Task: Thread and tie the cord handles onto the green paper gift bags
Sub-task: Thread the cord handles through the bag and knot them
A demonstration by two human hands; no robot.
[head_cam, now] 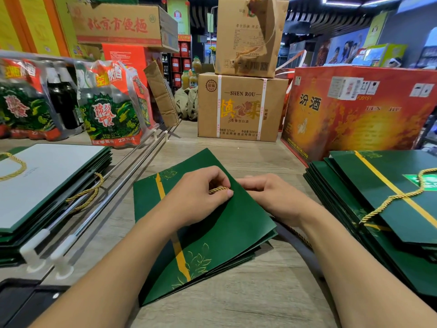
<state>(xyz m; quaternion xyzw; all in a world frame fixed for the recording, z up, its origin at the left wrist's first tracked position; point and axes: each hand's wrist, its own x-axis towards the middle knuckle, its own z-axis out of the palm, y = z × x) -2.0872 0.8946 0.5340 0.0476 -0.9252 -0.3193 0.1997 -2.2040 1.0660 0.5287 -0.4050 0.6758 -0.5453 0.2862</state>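
Two hands are meeting at the top edge of the green paper gift bag (pixel 236 235), which is lying flat on the worktop (pixel 272 294). The left hand (pixel 201 194) is pinching a short run of gold cord (pixel 218 190) between thumb and forefinger, while the right hand (pixel 272 198) is curling at the bag's edge, gripping something or nothing, I cannot tell. Feeding the cord straight while steadying the paper is probably what is needed here; behind, a brown carton (pixel 242 107) is showing "SHEN ROU" and a red carton (pixel 354 114) "汾酒" and "FJ0191".
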